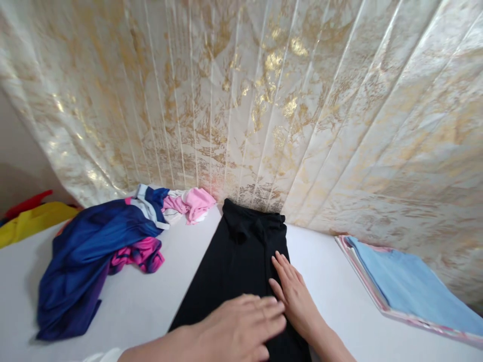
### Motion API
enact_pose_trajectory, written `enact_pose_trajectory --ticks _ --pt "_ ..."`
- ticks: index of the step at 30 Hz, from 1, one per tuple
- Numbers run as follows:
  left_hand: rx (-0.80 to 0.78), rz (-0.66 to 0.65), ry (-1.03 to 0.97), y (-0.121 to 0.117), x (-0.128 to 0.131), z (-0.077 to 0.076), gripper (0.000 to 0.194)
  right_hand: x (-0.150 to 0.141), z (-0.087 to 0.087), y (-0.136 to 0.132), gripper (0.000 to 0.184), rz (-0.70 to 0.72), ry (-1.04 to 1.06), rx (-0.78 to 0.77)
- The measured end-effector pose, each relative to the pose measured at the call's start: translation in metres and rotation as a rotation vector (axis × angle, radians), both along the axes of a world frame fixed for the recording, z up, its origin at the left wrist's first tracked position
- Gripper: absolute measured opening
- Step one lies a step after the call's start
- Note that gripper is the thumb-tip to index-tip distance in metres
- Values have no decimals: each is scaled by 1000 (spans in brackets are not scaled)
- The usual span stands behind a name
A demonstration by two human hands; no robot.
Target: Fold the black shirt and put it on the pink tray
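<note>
A black garment (237, 251) lies stretched out lengthwise on the white table (151, 296), its far end against the wall. My left hand (237, 327) lies flat on its near part, fingers stretched to the right. Beside it, my right hand (294, 294) presses flat on the garment's right side, fingers pointing away from me. Both hands are open and hold nothing.
A heap of blue, pink and white clothes (101, 251) lies at the left. Yellow and red cloth (30, 218) sits at the far left edge. A folded stack topped by a light blue piece (407, 286) rests at the right. A cream-and-gold panelled wall (264, 100) stands behind.
</note>
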State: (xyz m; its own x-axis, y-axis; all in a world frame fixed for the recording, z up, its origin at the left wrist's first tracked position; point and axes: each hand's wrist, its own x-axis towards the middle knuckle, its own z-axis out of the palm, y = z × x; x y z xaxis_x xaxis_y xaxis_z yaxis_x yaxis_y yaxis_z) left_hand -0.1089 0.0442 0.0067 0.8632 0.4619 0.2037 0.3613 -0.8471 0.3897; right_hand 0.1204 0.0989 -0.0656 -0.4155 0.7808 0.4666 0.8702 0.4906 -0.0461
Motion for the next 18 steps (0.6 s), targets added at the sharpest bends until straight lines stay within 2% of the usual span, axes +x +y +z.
enact_pose_trajectory --ticks 1,3,5,6,9,11,13,15,18 --pt "53 149 21 0 -13 3 56 2 1 -8 51 -2 -14 19" --pt "145 446 55 -2 -39 -2 62 2 1 -26 58 -3 -40 59" --pt "221 595 77 -8 -62 -16 67 -2 -1 -44 66 17 -72 98" --pt "248 603 93 -12 -71 -24 69 -5 -2 -53 70 31 -90 118" --pt "300 496 135 -29 -85 -40 71 -14 -9 -71 81 48 -125 173" --pt "324 451 142 -39 -86 -42 70 -17 -14 -79 86 32 -126 196" --pt "351 468 144 -48 -86 -39 71 -20 -21 -85 90 25 -115 227" --pt "383 485 149 -57 -86 -35 73 -23 -30 -94 84 4 -89 261" --pt "438 493 147 -70 -89 -30 77 -31 -42 -110 62 -47 -24 309"
